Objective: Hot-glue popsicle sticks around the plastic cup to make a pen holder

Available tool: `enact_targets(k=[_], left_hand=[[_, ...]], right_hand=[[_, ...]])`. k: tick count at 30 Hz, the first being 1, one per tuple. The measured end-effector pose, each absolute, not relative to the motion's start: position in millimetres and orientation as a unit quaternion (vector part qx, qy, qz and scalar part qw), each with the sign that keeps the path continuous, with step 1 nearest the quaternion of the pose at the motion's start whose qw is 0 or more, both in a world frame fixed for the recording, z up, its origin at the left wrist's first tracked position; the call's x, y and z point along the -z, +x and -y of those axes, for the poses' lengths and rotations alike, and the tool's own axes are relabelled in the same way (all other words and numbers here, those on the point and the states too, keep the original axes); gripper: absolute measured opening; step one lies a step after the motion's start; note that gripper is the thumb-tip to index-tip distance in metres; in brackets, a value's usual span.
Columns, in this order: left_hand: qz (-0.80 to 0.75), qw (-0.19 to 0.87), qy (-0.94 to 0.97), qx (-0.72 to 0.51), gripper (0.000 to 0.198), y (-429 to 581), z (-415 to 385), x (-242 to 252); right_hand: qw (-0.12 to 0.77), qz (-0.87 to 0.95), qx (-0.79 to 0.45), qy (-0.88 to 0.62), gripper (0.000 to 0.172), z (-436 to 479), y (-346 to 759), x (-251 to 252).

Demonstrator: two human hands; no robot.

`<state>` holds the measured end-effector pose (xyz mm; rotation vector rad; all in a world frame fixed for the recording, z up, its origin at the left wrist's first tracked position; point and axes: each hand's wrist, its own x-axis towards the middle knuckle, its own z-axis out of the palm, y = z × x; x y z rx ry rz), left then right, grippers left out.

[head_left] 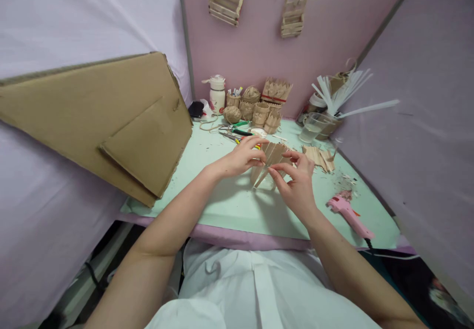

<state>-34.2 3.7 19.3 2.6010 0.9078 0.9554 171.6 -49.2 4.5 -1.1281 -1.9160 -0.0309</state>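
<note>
Near the middle of the table, a clear cup (265, 183) stands between my hands, partly covered with flat brown wooden strips (275, 153). My left hand (249, 155) curls round its left side, thumb and fingers closed at the strips. One narrow wooden strip (260, 177) slants down the front of the cup. My right hand (298, 181) pinches at the upper end of that strip with thumb and forefinger, its other fingers bent beside the cup. The fingers partly hide the strips and the rim.
A pink glue gun (350, 214) lies to the right, below loose wooden strips (320, 158). Pliers (237, 130), twine balls (232, 114) and wood-covered pots (260, 114) stand behind. Glue sticks (344, 92) rise from a container at back right. Large cardboard (111, 111) leans at left.
</note>
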Motion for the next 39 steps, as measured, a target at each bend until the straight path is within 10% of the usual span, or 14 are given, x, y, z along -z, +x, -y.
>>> enact_targets(k=[39], left_hand=[[-0.291,0.216,0.875,-0.321,0.021,-37,0,-11]], right_hand=[[0.457,0.777,0.026,-0.431,0.012,40,167,8]])
